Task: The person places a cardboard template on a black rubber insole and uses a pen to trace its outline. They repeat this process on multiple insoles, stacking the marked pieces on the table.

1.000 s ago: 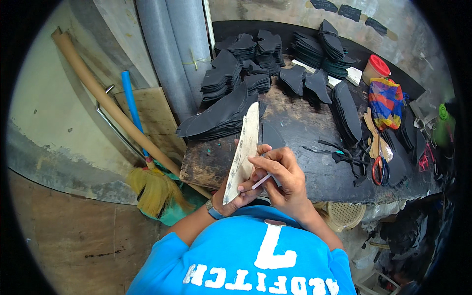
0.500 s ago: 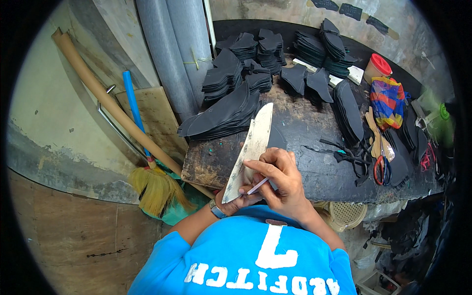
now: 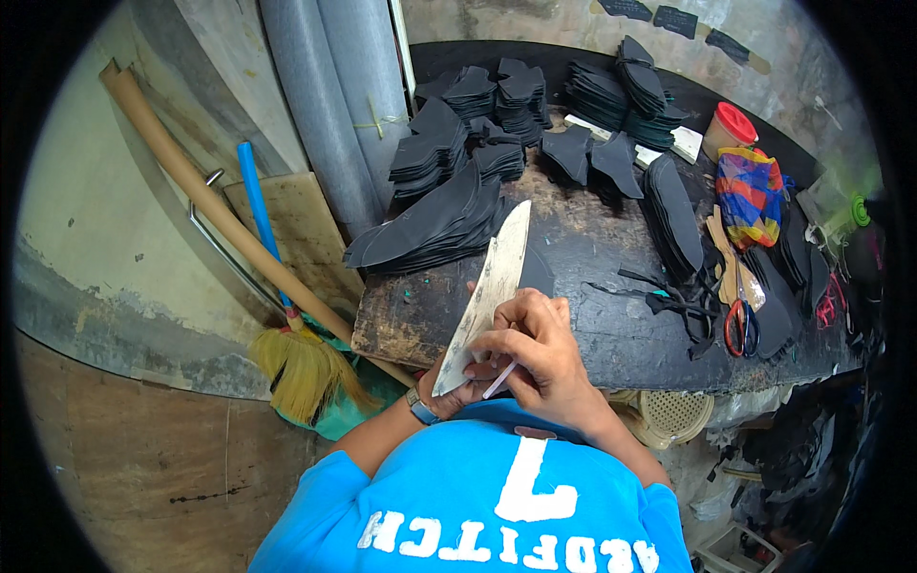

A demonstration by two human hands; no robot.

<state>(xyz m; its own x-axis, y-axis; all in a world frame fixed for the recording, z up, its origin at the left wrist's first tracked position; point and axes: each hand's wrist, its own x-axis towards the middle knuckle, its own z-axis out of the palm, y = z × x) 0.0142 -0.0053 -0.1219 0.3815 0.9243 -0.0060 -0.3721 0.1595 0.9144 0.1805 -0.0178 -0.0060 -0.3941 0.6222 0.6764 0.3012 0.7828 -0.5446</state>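
Holding the lower end of a long pale curved template piece (image 3: 489, 286), the left hand (image 3: 449, 390) sits mostly hidden beneath it, fingers closed around its narrow tip at the near edge of the desk (image 3: 611, 325). The piece rises tilted away from the person, its upper end over the desk top; this angle appears to present its flat face to the other hand. The right hand (image 3: 535, 349) is closed on a thin pale pen-like tool (image 3: 499, 379), whose tip meets the piece near its lower end, in a writing grip by the look of it.

Surroundings, left to right: a long cardboard tube (image 3: 210, 201) leans against the wall, with a blue-handled broom (image 3: 287, 334) beside it, both off the desk and well apart from the hands. Grey pipes (image 3: 334, 105) stand upright behind the desk's left corner. A fanned stack of dark cut pieces (image 3: 430, 224) lies just beside the raised piece, close on its left. Further stacks of dark pieces (image 3: 611, 91) fill the back of the desk. To the right lie loose dark strips (image 3: 669, 296), red-handled scissors (image 3: 740, 325), a multicoloured bag (image 3: 750, 191) and a red-lidded container (image 3: 731, 129).

Obstructions: the fanned stack crowds the left side of the piece; the space to the right of the hands is open as far as the strips.
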